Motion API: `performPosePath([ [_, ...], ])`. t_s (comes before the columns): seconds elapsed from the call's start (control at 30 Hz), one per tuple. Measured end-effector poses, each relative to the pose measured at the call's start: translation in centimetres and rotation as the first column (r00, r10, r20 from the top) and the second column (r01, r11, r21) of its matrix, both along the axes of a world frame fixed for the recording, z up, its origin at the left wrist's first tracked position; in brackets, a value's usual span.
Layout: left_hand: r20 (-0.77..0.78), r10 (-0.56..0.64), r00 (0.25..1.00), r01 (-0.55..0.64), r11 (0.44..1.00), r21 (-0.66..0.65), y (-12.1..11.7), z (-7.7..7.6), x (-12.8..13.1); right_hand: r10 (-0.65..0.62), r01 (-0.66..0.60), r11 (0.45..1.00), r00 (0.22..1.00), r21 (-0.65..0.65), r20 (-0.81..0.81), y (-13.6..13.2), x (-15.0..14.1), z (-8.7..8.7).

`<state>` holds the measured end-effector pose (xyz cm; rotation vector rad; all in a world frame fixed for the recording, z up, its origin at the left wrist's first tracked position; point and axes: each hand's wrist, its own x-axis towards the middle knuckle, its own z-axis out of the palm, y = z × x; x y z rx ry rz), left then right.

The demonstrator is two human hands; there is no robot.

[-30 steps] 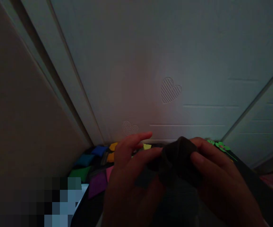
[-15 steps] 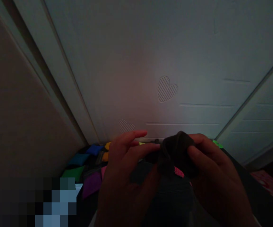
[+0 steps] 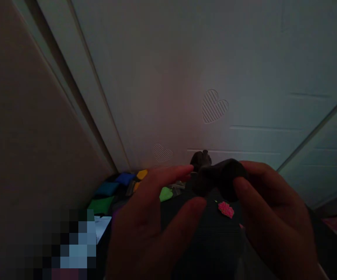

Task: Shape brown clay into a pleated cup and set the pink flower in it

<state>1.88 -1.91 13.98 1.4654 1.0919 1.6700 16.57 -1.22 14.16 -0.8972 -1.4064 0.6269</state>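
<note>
The scene is very dark. My right hand (image 3: 270,217) is closed round a bunched piece of dark cloth (image 3: 218,177) held up in front of me. My left hand (image 3: 153,221) is beside it, index finger stretched toward the cloth and thumb raised under it, its fingertips at the cloth's left edge. Below the hands hangs more dark fabric (image 3: 209,241) with a small pink patch (image 3: 226,209) and a green patch (image 3: 165,193).
A pale wall panel with embossed hearts (image 3: 214,110) stands right behind the hands. A tall flat panel (image 3: 25,136) leans at the left. Coloured patches, blue (image 3: 124,178), orange (image 3: 141,174) and green (image 3: 100,204), lie at the wall's foot.
Both hands rose slightly with the cloth. The cloth is now bunched tighter in my right hand, and the pink and green patches on the fabric below have come into view.
</note>
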Motion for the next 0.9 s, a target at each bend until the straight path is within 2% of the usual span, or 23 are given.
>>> performPosePath([
  [0.17,-0.090,0.039,0.995,-0.035,0.998,0.047,0.2,-0.2,-0.2,0.001,-0.003,1.000,0.998,0.022,0.069,-0.2,-0.1,-0.3],
  [0.3,-0.103,0.051,0.993,-0.039,0.993,0.115,0.0,-0.4,-0.5,0.014,-0.026,0.995,0.993,0.095,0.115,-0.5,-0.3,-0.6],
  [0.5,-0.185,0.007,0.983,0.036,0.973,0.226,0.1,-0.5,-1.3,0.002,-0.015,0.988,0.996,0.156,0.087,-0.9,-0.5,-0.4],
  [0.63,-0.228,-0.013,0.974,0.077,0.959,0.272,0.2,-0.7,-1.9,0.014,-0.036,0.988,0.990,0.152,0.142,-1.0,-0.4,0.0],
  [0.77,-0.200,-0.078,0.977,0.120,0.971,0.206,0.2,-0.7,-2.2,-0.017,-0.015,0.986,0.982,0.167,0.190,-1.1,-0.2,0.0],
  [0.83,-0.104,-0.180,0.978,0.191,0.976,0.104,0.3,-0.5,-2.4,-0.029,-0.006,0.985,0.979,0.170,0.200,-1.2,-0.2,-0.1],
  [0.9,0.071,-0.332,0.941,0.335,0.942,-0.032,0.8,-0.3,-2.6,-0.047,0.012,0.983,0.981,0.183,0.189,-1.3,-0.2,-0.2],
])
